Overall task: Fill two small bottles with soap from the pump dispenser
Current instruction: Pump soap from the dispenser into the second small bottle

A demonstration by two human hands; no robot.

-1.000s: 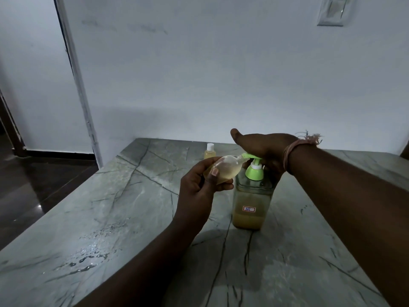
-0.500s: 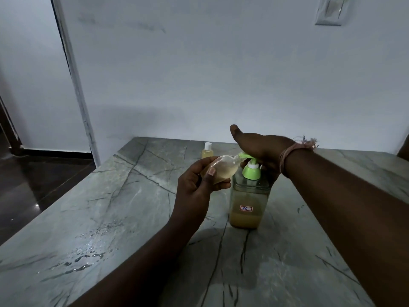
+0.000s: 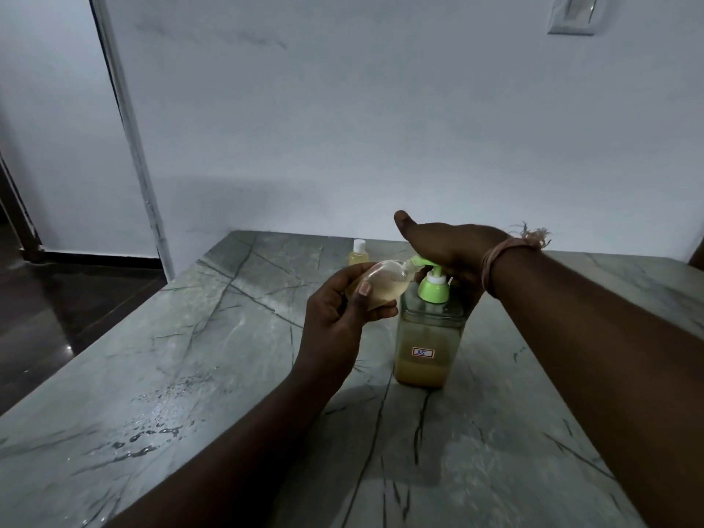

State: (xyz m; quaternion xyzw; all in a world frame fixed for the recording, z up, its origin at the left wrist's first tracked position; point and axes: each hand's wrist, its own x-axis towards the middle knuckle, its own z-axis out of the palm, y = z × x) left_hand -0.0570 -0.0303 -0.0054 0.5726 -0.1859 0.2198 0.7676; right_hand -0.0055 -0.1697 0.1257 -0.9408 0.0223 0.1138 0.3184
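A clear pump dispenser (image 3: 424, 348) with a green pump head (image 3: 433, 286) stands on the marble table (image 3: 190, 375); yellowish soap fills its lower part. My right hand (image 3: 445, 247) lies flat on top of the pump, thumb stuck out, fingers reaching down behind the bottle. My left hand (image 3: 339, 314) grips a small clear bottle (image 3: 383, 282), tilted on its side with its mouth against the green spout. Pale soap lies inside it. A second small bottle (image 3: 358, 254) with a white cap stands upright behind, holding yellow soap.
Water drops (image 3: 152, 440) lie on the table's near-left part. The table's left edge falls to a dark floor (image 3: 57, 318). A white wall (image 3: 381, 127) runs right behind the table, with a door frame (image 3: 129, 139) at the left and a switch plate (image 3: 575, 13) high up.
Both hands, the small bottle and the dispenser keep the same positions; only the camera has shifted slightly.
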